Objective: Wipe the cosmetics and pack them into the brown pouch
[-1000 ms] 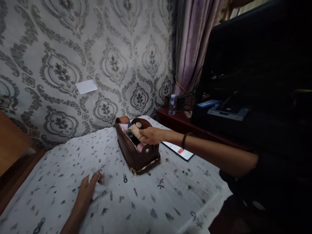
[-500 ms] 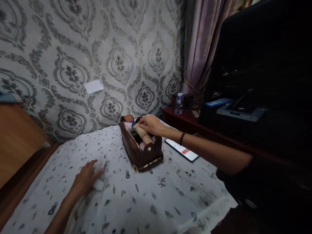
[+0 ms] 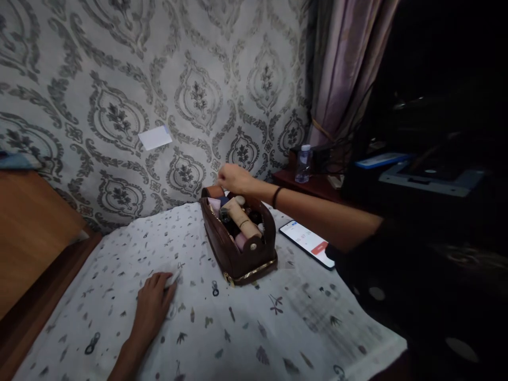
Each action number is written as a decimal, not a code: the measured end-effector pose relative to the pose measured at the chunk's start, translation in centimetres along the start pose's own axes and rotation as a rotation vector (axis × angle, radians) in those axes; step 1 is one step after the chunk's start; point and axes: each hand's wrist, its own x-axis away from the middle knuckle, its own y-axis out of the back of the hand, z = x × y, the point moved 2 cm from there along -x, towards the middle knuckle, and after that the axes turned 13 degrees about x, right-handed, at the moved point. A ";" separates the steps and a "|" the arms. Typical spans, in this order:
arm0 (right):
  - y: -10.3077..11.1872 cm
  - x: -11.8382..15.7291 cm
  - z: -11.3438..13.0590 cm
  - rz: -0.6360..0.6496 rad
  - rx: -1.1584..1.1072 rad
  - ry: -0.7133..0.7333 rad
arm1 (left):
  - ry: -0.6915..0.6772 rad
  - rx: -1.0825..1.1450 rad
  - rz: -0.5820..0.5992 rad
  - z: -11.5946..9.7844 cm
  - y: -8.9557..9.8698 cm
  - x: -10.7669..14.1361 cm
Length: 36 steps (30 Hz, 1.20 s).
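Observation:
A brown leather cosmetic bag stands unzipped on the patterned cloth. Inside it lie a beige tube, a pinkish item and several small containers, some partly hidden. At the bag's far end, my right hand is closed, its fingertips at the tan-brown strap; the exact grip is partly hidden. My left hand rests palm down on the cloth to the left of the bag, thumb apart from the fingers, with nothing visible in it.
A phone with a lit screen lies right of the bag, beside my right forearm. A clear bottle stands on the dark red surface behind. A wooden panel is at left, and a patterned wall rises behind.
My right hand has left the beige tube in the bag and moved to the strap at the far end. My left hand has shifted slightly right and down. The view has turned a little.

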 end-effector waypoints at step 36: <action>-5.1 1.7 -1.2 0.056 -0.169 -0.025 | -0.060 -0.017 -0.037 0.6 -0.3 0.1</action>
